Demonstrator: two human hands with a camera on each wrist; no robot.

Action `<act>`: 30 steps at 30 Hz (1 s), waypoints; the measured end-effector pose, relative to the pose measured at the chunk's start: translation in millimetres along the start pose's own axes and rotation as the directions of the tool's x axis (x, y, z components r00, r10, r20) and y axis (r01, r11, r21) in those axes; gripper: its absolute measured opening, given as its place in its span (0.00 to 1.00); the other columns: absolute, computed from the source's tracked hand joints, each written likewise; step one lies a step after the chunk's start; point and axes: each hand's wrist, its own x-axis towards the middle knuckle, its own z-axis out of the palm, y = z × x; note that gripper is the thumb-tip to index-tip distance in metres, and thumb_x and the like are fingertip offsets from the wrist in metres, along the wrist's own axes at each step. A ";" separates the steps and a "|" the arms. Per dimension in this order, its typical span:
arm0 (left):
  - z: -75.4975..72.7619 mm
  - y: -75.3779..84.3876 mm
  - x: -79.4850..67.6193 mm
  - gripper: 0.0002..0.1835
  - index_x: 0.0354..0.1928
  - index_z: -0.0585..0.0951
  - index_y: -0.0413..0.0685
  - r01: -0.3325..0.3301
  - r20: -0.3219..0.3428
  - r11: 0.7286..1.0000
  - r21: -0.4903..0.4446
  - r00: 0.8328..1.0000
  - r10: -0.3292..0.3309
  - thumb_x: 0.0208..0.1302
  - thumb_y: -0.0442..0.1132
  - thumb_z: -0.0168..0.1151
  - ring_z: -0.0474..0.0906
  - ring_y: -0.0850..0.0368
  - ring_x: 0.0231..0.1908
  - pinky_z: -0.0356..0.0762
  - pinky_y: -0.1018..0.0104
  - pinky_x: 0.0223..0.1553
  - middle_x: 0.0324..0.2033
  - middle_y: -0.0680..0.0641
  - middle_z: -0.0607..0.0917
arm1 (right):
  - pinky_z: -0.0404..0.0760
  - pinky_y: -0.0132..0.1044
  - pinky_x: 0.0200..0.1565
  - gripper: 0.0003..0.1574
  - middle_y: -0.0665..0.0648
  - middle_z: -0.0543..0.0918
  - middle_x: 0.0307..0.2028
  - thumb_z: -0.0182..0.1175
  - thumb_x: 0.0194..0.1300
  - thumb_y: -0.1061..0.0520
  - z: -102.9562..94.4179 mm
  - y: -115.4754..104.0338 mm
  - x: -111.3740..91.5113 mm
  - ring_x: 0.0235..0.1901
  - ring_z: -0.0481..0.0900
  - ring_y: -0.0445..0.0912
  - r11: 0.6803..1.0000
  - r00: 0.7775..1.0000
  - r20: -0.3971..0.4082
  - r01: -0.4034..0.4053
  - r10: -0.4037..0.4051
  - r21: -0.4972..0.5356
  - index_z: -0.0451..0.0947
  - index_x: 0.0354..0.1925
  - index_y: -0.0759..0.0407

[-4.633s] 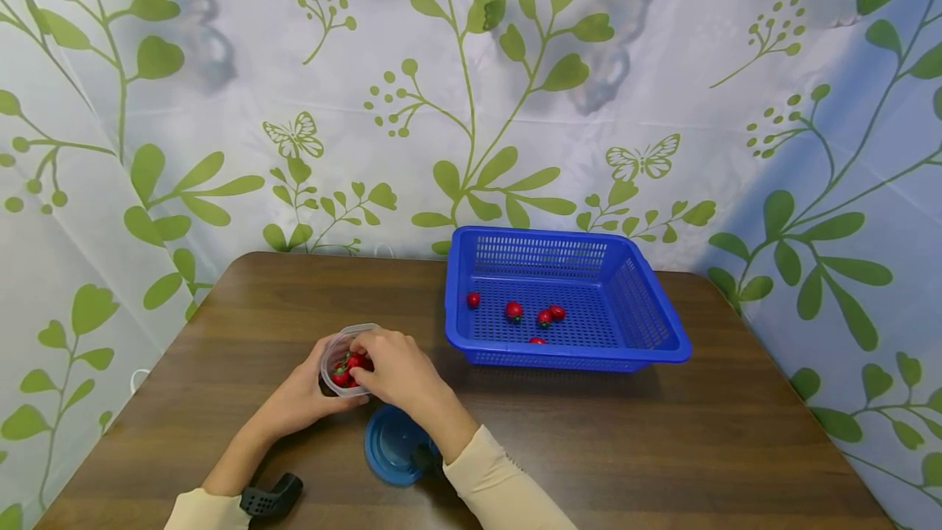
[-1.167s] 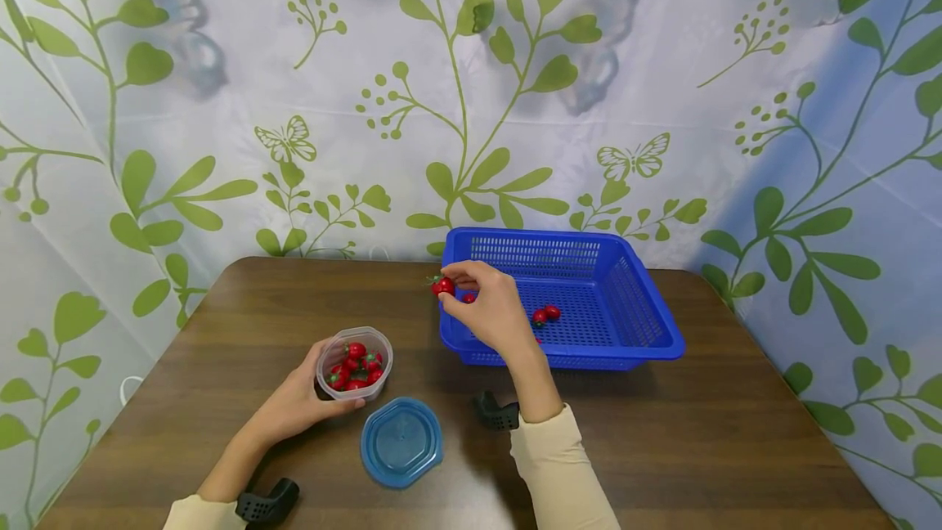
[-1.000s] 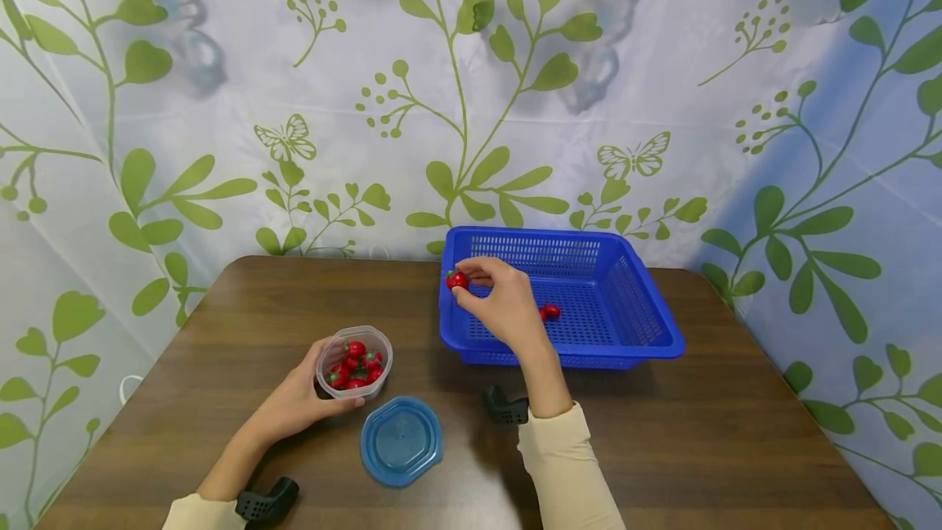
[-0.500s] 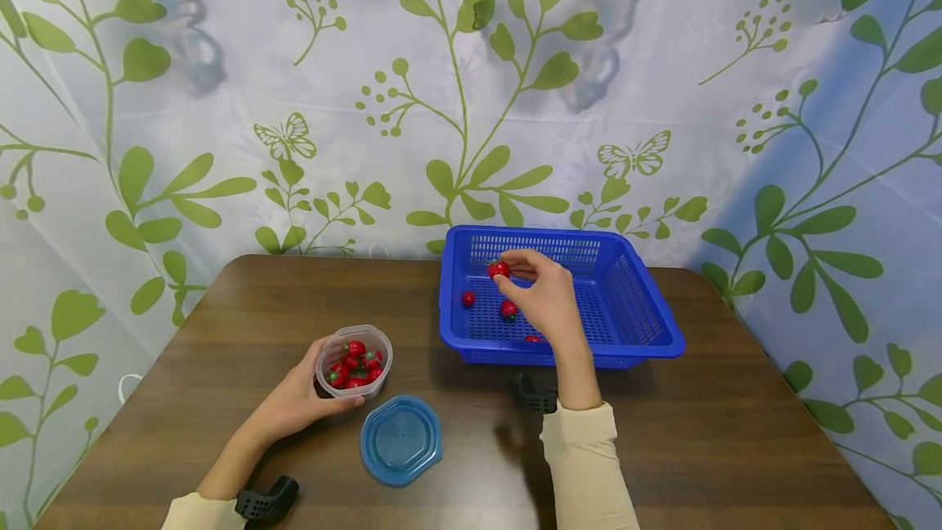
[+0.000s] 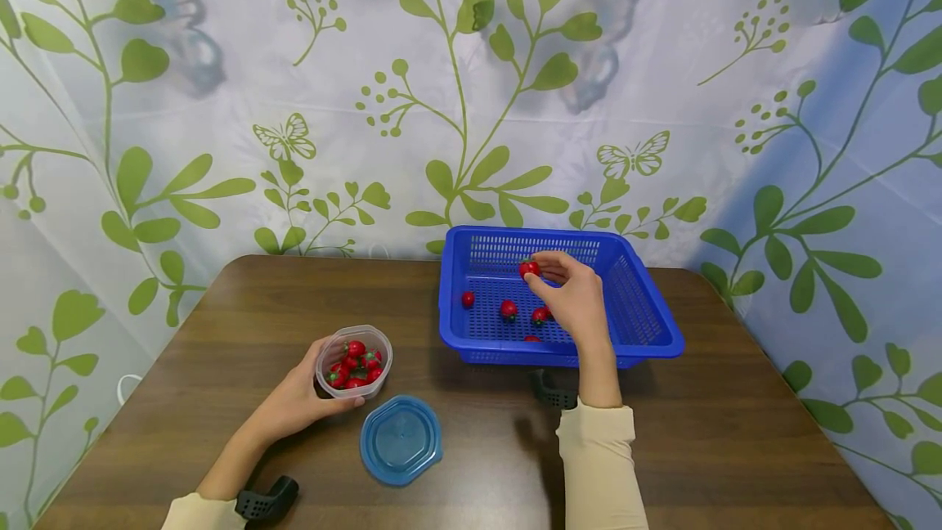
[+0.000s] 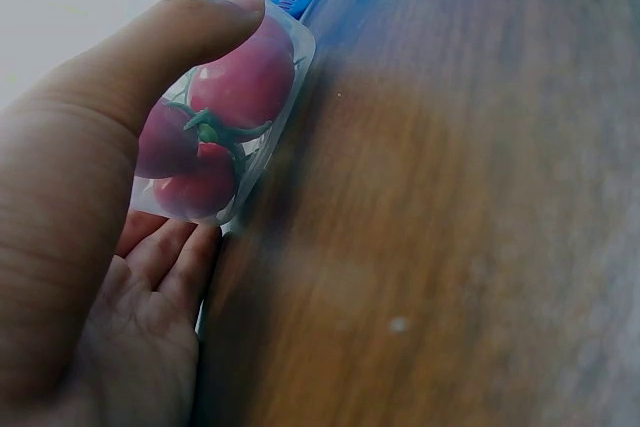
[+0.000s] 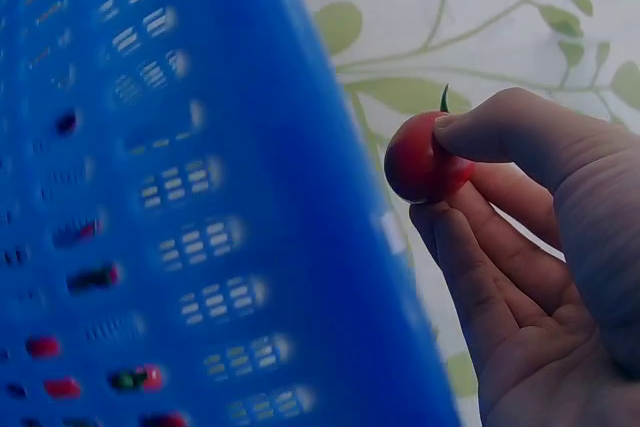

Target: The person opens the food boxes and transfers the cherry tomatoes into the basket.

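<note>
Above the blue basket (image 5: 508,348), my right hand (image 5: 577,297) pinches a red cherry tomato (image 5: 528,268) between thumb and fingertips. The right wrist view shows this tomato (image 7: 418,159) with a green stem, beside the basket's slotted side (image 7: 300,187). Several more cherry tomatoes (image 5: 509,310) lie spread on the basket floor. At the left, my left hand (image 5: 294,399) grips a small clear plastic container (image 5: 381,340) with several cherry tomatoes in it. My left thumb (image 6: 190,32) lies across its side in the left wrist view, with tomatoes (image 6: 245,87) showing through the wall.
A blue lid (image 5: 401,440) lies flat on the brown wooden table (image 5: 699,432), just right of the left hand. Behind the table hangs a white cloth (image 5: 331,105) with green leaf prints. The basket stands near the table's back edge.
My right hand was in the plastic container earlier; it came out with a cherry tomato and has moved right, over the basket. My left hand stays around the container.
</note>
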 end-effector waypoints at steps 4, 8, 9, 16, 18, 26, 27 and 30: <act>-1.2 0.5 0.8 0.53 0.74 0.59 0.47 -0.002 0.001 1.000 0.001 1.000 0.002 0.54 0.56 0.80 0.72 0.42 0.69 0.67 0.37 0.67 0.68 0.41 0.75 | 0.81 0.49 0.60 0.24 0.63 0.88 0.51 0.73 0.65 0.57 -5.4 6.9 0.4 0.54 0.85 0.56 1.000 0.999 -0.020 -0.030 0.030 -0.008 0.82 0.57 0.63; -2.0 0.4 1.1 0.53 0.74 0.59 0.47 -0.008 -0.004 1.000 -0.001 1.000 0.008 0.54 0.56 0.80 0.71 0.42 0.69 0.67 0.37 0.67 0.68 0.41 0.75 | 0.81 0.49 0.60 0.23 0.63 0.88 0.51 0.73 0.65 0.56 -9.8 12.2 0.7 0.53 0.85 0.55 0.998 0.997 -0.043 -0.058 0.057 -0.018 0.83 0.57 0.62; -2.1 0.3 1.1 0.53 0.74 0.59 0.47 -0.010 -0.007 1.000 -0.001 1.000 0.009 0.54 0.56 0.80 0.71 0.41 0.69 0.66 0.37 0.67 0.68 0.41 0.75 | 0.80 0.49 0.61 0.24 0.63 0.88 0.51 0.73 0.65 0.56 -10.6 13.2 0.8 0.54 0.85 0.55 0.998 0.997 -0.048 -0.064 0.063 -0.018 0.83 0.57 0.62; 0.1 -2.1 -0.5 0.54 0.75 0.59 0.46 0.001 -0.004 1.000 0.017 1.000 -0.001 0.54 0.57 0.80 0.72 0.42 0.69 0.71 0.49 0.68 0.68 0.41 0.75 | 0.80 0.49 0.61 0.24 0.64 0.87 0.52 0.72 0.66 0.57 -14.2 19.0 -1.1 0.54 0.85 0.56 0.995 0.994 -0.050 -0.102 0.101 -0.016 0.82 0.58 0.63; 1.1 -2.9 -1.2 0.54 0.75 0.59 0.46 0.003 -0.005 1.000 0.016 1.000 -0.003 0.54 0.57 0.80 0.72 0.42 0.69 0.71 0.53 0.68 0.68 0.40 0.75 | 0.80 0.49 0.61 0.24 0.65 0.87 0.52 0.72 0.66 0.57 -14.2 20.3 -1.5 0.54 0.85 0.56 0.995 0.994 -0.047 -0.101 0.100 -0.017 0.82 0.58 0.64; 1.4 -3.1 0.3 0.54 0.74 0.59 0.46 -0.001 -0.007 1.000 0.011 1.000 0.001 0.54 0.56 0.80 0.72 0.42 0.69 0.68 0.40 0.67 0.68 0.41 0.76 | 0.80 0.51 0.60 0.25 0.66 0.86 0.54 0.70 0.67 0.55 -14.9 23.8 -0.8 0.55 0.85 0.57 0.994 0.996 -0.012 -0.094 0.093 -0.049 0.81 0.60 0.63; 1.3 -3.0 0.5 0.54 0.74 0.59 0.46 -0.002 -0.006 1.000 0.008 1.000 0.002 0.53 0.56 0.80 0.72 0.42 0.69 0.68 0.39 0.67 0.68 0.41 0.76 | 0.80 0.51 0.60 0.25 0.66 0.86 0.54 0.70 0.67 0.55 -15.3 23.2 -1.0 0.55 0.85 0.58 0.994 0.996 -0.008 -0.092 0.091 -0.054 0.81 0.60 0.63; 1.3 -2.9 0.8 0.54 0.74 0.59 0.47 -0.005 -0.006 1.000 -0.003 1.000 0.005 0.53 0.56 0.81 0.72 0.42 0.69 0.66 0.37 0.67 0.68 0.41 0.76 | 0.80 0.51 0.60 0.25 0.66 0.86 0.54 0.70 0.67 0.55 -15.8 22.5 -1.1 0.54 0.85 0.58 0.995 0.997 -0.003 -0.080 0.080 -0.062 0.81 0.60 0.63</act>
